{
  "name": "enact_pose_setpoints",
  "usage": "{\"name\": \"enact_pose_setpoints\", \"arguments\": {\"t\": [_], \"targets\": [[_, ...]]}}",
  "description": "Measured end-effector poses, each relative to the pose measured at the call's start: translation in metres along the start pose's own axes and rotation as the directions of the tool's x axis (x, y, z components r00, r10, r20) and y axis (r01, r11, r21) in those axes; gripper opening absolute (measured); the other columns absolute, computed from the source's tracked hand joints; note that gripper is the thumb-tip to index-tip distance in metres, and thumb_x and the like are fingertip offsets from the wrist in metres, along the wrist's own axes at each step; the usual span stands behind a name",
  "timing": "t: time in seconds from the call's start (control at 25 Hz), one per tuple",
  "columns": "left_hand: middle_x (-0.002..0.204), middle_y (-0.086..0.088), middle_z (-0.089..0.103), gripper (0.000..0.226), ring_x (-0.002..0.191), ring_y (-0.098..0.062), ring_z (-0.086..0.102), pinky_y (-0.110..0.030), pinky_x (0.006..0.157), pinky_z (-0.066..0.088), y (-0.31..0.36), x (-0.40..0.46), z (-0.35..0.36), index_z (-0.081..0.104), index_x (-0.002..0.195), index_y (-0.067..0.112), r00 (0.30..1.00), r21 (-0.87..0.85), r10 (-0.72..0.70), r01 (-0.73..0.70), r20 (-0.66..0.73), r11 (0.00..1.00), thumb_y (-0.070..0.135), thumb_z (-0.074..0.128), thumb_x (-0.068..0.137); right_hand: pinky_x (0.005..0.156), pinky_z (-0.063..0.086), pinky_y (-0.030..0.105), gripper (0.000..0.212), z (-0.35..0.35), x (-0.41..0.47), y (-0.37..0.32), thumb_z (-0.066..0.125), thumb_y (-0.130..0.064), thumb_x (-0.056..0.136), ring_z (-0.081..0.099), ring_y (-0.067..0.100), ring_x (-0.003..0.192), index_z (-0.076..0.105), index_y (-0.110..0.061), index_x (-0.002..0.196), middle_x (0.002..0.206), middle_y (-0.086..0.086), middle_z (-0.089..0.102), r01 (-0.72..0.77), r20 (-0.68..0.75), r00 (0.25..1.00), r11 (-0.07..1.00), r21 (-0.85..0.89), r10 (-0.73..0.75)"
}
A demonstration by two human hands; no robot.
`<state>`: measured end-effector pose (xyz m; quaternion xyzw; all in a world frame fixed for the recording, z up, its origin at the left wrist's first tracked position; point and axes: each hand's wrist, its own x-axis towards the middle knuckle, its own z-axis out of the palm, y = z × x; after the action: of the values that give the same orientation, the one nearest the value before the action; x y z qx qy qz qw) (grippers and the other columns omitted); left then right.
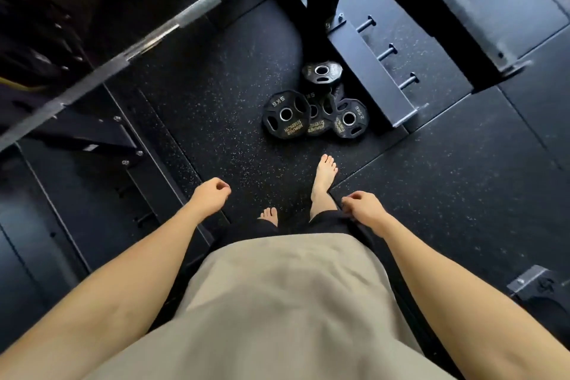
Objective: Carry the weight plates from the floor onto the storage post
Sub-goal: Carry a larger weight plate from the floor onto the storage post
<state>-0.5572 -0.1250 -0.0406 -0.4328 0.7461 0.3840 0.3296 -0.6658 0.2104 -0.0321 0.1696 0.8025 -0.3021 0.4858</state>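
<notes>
You are standing barefoot with your left hand (pixel 211 196) and right hand (pixel 365 205) loosely curled and carrying nothing, free for lifting. Ahead, the weight plates (pixel 314 105) are lying overlapped on the floor (pixel 216 86), just beside the storage pegs (pixel 390 51).

A gym is indicated by the speckled black rubber flooring (pixel 216 95), a steel barbell (pixel 160 32) laid across a black rack, a bolted rack base (pixel 367 71) fitted with short pegs (pixel 387 52), and branded weight plates (pixel 317 108) marked 5 kg and 2.5 kg piled beside it.
</notes>
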Motion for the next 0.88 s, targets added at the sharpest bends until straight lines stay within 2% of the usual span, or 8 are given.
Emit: {"name": "enact_pose_setpoints", "arguments": {"t": [0.16, 0.32, 0.48, 0.56, 0.64, 0.72, 0.8, 0.88], "targets": [[0.103, -0.006, 0.067, 0.016, 0.099, -0.028, 0.065, -0.038, 0.087, 0.051, 0.032, 0.041, 0.029, 0.060, 0.109, 0.018, 0.992, -0.014, -0.124, 0.124, 0.010, 0.992, 0.025, 0.054, 0.096, 0.067, 0.051, 0.037, 0.016, -0.043, 0.088, -0.051, 0.058, -0.026, 0.092, 0.062, 0.025, 0.072, 0.065, -0.015, 0.083, 0.083, 0.010, 0.070, 0.010, 0.085, 0.996, 0.994, -0.108, -0.001], [0.097, -0.006, 0.068, 0.005, 0.096, -0.027, 0.065, -0.042, 0.091, 0.053, 0.045, 0.118, 0.061, 0.060, 0.097, 0.023, 0.976, -0.077, -0.214, 0.217, 0.049, 0.973, 0.023, 0.056, 0.095, 0.067, 0.044, 0.035, 0.019, -0.049, 0.191, -0.091, 0.056, -0.025, 0.092, 0.058, 0.023, 0.070, 0.064, -0.013, 0.078, 0.081, 0.010, 0.069, 0.047, 0.097, 0.995, 0.983, -0.176, -0.030], [0.092, -0.003, 0.069, 0.006, 0.094, -0.024, 0.066, -0.043, 0.090, 0.054, 0.039, 0.240, 0.102, 0.061, 0.089, 0.030, 0.962, -0.133, -0.265, 0.272, 0.073, 0.953, 0.025, 0.057, 0.092, 0.075, 0.050, 0.039, 0.019, -0.019, 0.319, -0.124, 0.056, -0.026, 0.093, 0.063, 0.027, 0.078, 0.061, -0.016, 0.077, 0.077, 0.007, 0.068, 0.103, 0.121, 0.990, 0.966, -0.238, -0.076], [0.094, -0.004, 0.070, 0.008, 0.096, -0.026, 0.066, -0.043, 0.090, 0.054, 0.037, 0.305, 0.120, 0.063, 0.094, 0.026, 0.962, -0.168, -0.268, 0.274, 0.055, 0.947, 0.028, 0.055, 0.093, 0.079, 0.052, 0.046, 0.022, 0.003, 0.384, -0.136, 0.056, -0.027, 0.093, 0.065, 0.035, 0.085, 0.060, -0.016, 0.074, 0.086, 0.015, 0.071, 0.134, 0.119, 0.987, 0.964, -0.229, -0.109], [0.096, -0.004, 0.068, 0.014, 0.096, -0.026, 0.066, -0.042, 0.086, 0.053, 0.039, 0.364, 0.135, 0.062, 0.097, 0.024, 0.956, -0.215, -0.289, 0.292, 0.048, 0.932, 0.032, 0.051, 0.095, 0.077, 0.051, 0.048, 0.025, 0.027, 0.442, -0.148, 0.055, -0.030, 0.093, 0.064, 0.038, 0.087, 0.059, -0.013, 0.076, 0.094, 0.020, 0.071, 0.158, 0.103, 0.985, 0.961, -0.227, -0.138], [0.096, -0.003, 0.067, 0.013, 0.094, -0.025, 0.065, -0.043, 0.084, 0.054, 0.041, 0.423, 0.150, 0.060, 0.093, 0.026, 0.956, -0.281, -0.291, 0.293, 0.049, 0.914, 0.033, 0.050, 0.095, 0.075, 0.050, 0.044, 0.028, 0.051, 0.499, -0.158, 0.054, -0.032, 0.093, 0.063, 0.036, 0.086, 0.064, -0.007, 0.084, 0.094, 0.019, 0.070, 0.180, 0.062, 0.984, 0.954, -0.240, -0.170], [0.094, -0.005, 0.067, 0.009, 0.086, -0.025, 0.065, -0.044, 0.080, 0.056, 0.042, 0.478, 0.165, 0.059, 0.093, 0.025, 0.956, -0.361, -0.291, 0.285, 0.039, 0.888, 0.029, 0.051, 0.095, 0.071, 0.045, 0.037, 0.032, 0.070, 0.547, -0.167, 0.052, -0.032, 0.094, 0.061, 0.033, 0.084, 0.063, -0.003, 0.087, 0.085, 0.014, 0.067, 0.206, 0.004, 0.977, 0.934, -0.293, -0.214], [0.093, -0.008, 0.065, 0.012, 0.076, -0.022, 0.061, -0.042, 0.070, 0.058, 0.046, 0.526, 0.179, 0.057, 0.103, 0.020, 0.948, -0.427, -0.318, 0.301, 0.033, 0.853, 0.028, 0.052, 0.096, 0.078, 0.043, 0.035, 0.031, 0.086, 0.585, -0.172, 0.050, -0.034, 0.096, 0.058, 0.029, 0.093, 0.060, -0.005, 0.101, 0.095, 0.012, 0.063, 0.209, -0.065, 0.967, 0.916, -0.343, -0.245]]}}
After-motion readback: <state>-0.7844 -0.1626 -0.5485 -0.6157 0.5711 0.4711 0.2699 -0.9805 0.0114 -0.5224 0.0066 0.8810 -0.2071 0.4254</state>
